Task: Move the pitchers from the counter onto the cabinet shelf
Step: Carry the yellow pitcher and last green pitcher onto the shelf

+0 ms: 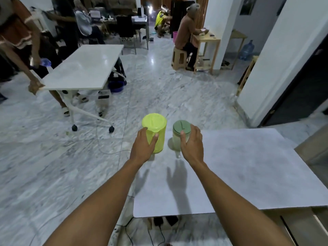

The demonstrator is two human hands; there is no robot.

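Note:
Two pitchers stand side by side at the far left corner of the grey counter (239, 171). The left one is a translucent yellow-green pitcher (156, 130) with a matching lid. My left hand (142, 148) wraps around its near side, thumb and fingers on the wall. The right one is a smaller pale pitcher with a green lid (180, 132). My right hand (192, 144) is closed around its right side, thumb near the lid. Both pitchers appear to rest on the counter. No cabinet shelf is clearly in view.
A white rolling table (85, 68) stands to the far left with a person leaning on it. Other people sit further back near a wooden table (205, 41). A white pillar (276, 64) rises at the right. Cables and a power strip (165, 222) lie on the floor below the counter.

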